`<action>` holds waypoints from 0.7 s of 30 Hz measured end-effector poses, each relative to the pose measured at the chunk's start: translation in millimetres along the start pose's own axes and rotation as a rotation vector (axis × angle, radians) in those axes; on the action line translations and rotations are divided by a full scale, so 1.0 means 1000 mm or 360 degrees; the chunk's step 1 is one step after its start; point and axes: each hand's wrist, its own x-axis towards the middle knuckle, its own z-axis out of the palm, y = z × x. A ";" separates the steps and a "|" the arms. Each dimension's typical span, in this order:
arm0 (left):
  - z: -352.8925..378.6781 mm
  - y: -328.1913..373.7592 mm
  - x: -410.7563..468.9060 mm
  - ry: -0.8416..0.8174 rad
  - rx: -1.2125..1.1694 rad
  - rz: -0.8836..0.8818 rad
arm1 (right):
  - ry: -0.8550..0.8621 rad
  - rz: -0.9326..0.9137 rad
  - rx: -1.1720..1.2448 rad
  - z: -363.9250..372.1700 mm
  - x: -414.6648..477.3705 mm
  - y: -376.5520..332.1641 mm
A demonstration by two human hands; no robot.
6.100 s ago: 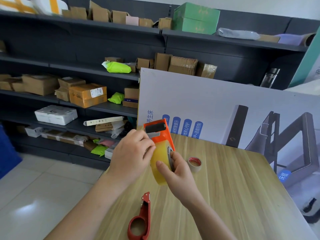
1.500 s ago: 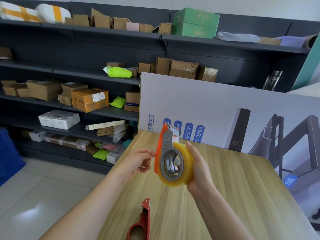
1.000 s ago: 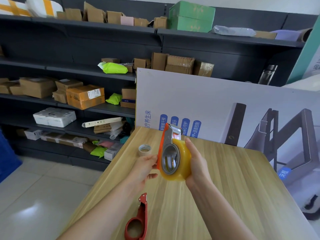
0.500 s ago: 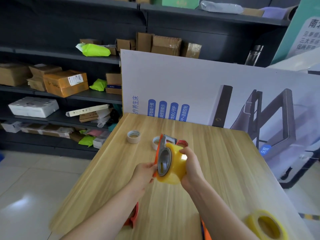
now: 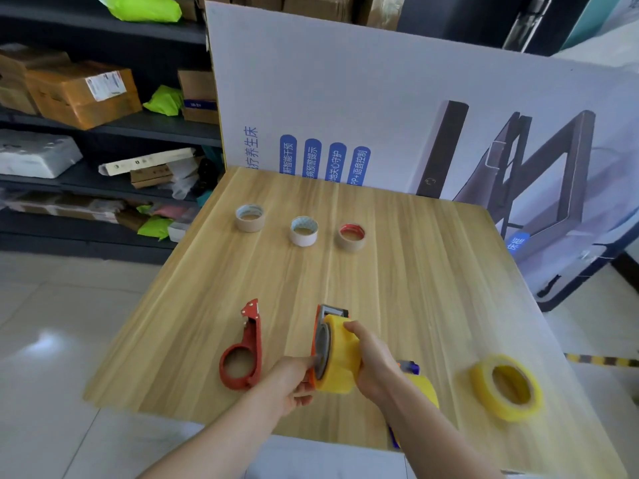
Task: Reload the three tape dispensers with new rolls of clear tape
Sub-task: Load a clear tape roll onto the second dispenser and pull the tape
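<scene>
Both hands hold an orange tape dispenser (image 5: 320, 344) with a yellowish clear tape roll (image 5: 340, 354) on it, low over the wooden table (image 5: 397, 271). My right hand (image 5: 375, 361) wraps the roll from the right. My left hand (image 5: 294, 382) grips the dispenser's lower left edge. An empty red dispenser (image 5: 243, 354) lies flat to the left. A third dispenser with a yellow roll (image 5: 420, 385) shows partly behind my right forearm. A loose roll of clear tape (image 5: 506, 387) lies at the right.
Three used cardboard cores (image 5: 249, 217) (image 5: 303, 230) (image 5: 351, 236) stand in a row toward the table's far side. A large printed board (image 5: 397, 108) leans behind the table. Shelves with boxes (image 5: 83, 91) fill the left background; tiled floor lies left of the table.
The view has tilted down. Both hands have lowered the loaded orange dispenser from chest height toward the table's near edge. The loose roll, the third dispenser and all three cores have come into view.
</scene>
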 end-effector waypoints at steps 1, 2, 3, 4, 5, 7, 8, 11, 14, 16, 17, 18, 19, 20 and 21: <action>0.000 -0.007 0.003 0.0001 0.0010 -0.0038 | 0.0011 0.0026 -0.0005 -0.002 0.003 0.006; 0.000 -0.014 0.006 0.0001 0.0020 -0.0073 | 0.0020 0.0053 -0.0009 -0.003 0.005 0.013; -0.001 -0.020 0.009 0.0002 0.0029 -0.0105 | 0.0029 0.0078 -0.0015 -0.005 0.008 0.019; -0.001 -0.027 0.012 0.0004 0.0038 -0.0136 | 0.0032 0.0101 -0.0021 -0.006 0.009 0.024; -0.001 -0.032 0.014 0.0007 0.0043 -0.0165 | 0.0029 0.0122 -0.0028 -0.007 0.011 0.030; -0.001 -0.041 0.018 0.0025 0.0047 -0.0220 | 0.0013 0.0159 -0.0046 -0.009 0.014 0.040; 0.000 -0.044 0.019 0.0038 0.0050 -0.0242 | 0.0009 0.0174 -0.0057 -0.009 0.016 0.044; 0.001 -0.050 0.025 0.0069 0.0055 -0.0300 | 0.0027 0.0191 -0.0086 -0.010 0.020 0.053; 0.001 -0.054 0.031 0.0078 0.0070 -0.0330 | 0.0045 0.0216 -0.0083 -0.010 0.022 0.059; 0.000 -0.058 0.035 0.0074 0.0076 -0.0354 | 0.0048 0.0234 -0.0089 -0.010 0.023 0.063; -0.001 -0.060 0.037 0.0068 0.0059 -0.0372 | 0.0040 0.0241 -0.0091 -0.010 0.024 0.065; -0.002 -0.061 0.038 0.0060 0.0029 -0.0395 | 0.0031 0.0246 -0.0095 -0.011 0.025 0.066; -0.003 -0.063 0.040 0.0051 -0.0004 -0.0421 | 0.0026 0.0249 -0.0104 -0.011 0.025 0.066; -0.004 -0.064 0.041 0.0043 -0.0030 -0.0447 | 0.0022 0.0249 -0.0117 -0.011 0.026 0.066; -0.004 -0.065 0.042 0.0036 -0.0051 -0.0474 | 0.0014 0.0248 -0.0131 -0.011 0.027 0.066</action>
